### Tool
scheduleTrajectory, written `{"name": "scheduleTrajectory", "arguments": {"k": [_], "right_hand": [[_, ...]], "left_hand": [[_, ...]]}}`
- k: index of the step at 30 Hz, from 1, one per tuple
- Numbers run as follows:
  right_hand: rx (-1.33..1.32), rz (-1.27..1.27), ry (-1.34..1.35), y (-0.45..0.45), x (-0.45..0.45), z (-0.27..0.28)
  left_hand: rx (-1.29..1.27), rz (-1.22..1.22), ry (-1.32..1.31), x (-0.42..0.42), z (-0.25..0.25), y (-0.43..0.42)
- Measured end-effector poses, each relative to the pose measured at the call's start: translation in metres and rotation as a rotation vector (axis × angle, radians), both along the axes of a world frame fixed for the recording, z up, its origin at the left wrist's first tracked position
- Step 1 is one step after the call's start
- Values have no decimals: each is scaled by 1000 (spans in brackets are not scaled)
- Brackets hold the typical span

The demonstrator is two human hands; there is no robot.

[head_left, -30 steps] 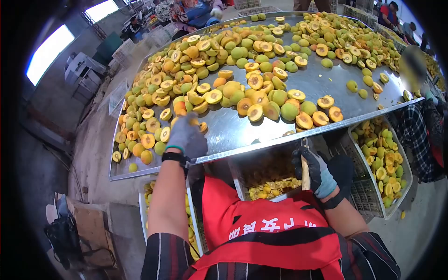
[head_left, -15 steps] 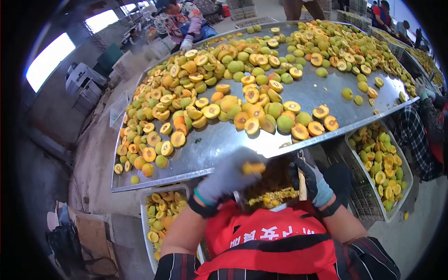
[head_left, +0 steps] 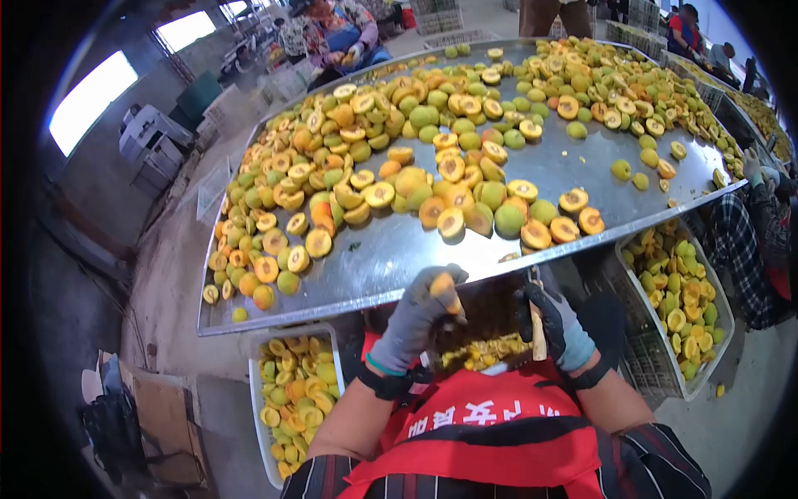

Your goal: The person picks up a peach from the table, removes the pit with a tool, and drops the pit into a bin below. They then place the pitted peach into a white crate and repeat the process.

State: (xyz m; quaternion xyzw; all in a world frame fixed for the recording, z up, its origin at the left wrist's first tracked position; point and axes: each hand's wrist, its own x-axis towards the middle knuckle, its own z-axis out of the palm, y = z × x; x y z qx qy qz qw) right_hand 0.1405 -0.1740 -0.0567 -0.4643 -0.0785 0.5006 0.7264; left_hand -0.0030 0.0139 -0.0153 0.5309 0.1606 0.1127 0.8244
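Note:
My left hand [head_left: 411,320], in a grey glove, is closed around a peach half [head_left: 443,289] just in front of the metal table's near edge. My right hand [head_left: 555,323], in a black and grey glove, grips a wooden-handled pitting tool [head_left: 539,331]. The tool stands upright, with a thin metal end [head_left: 534,274] at its top. Below and between the hands is a container with yellow fruit scraps [head_left: 482,353]. Halved peaches [head_left: 451,223], many showing brown centres, lie on the table beyond my hands.
The tilted metal table [head_left: 391,270] has a raised rim. A white crate of peach halves [head_left: 254,391] stands at left, another crate [head_left: 688,389] at right. A person [head_left: 337,37] works across the table; a person in checked trousers [head_left: 740,258] sits at right.
My left hand, blurred before, has drawn slightly back to the left and turned the peach half more upright. My right hand stays almost still. The person across has pulled a hand back from the table.

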Motion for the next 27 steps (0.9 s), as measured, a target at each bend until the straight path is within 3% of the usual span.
{"name": "scheduleTrajectory", "arguments": {"k": [2,3,6,9,10,18,23,25,27], "right_hand": [[-85,88,-139,4,-12,33],[-56,135,-557,3,-15,30],[-91,298,-299,11,-35,76],[-184,374,-436,20,-40,81],[-169,350,-560,24,-42,80],[-158,346,-751,35,-45,64],[-216,265,-1219,36,-52,53],[-242,244,-1247,39,-58,47],[-176,254,-1027,40,-63,44]], "left_hand": [[-248,-56,-154,-4,-9,5],[-311,-77,-229,-5,-6,3],[-388,-108,-310,-7,-10,0],[-493,-64,-324,-6,-7,-6],[-474,-62,-338,-6,-5,-8],[-190,162,-268,-6,9,-27],[-72,209,-251,-1,1,-30],[-14,249,-238,0,2,-32],[101,277,-165,0,3,-33]]}}
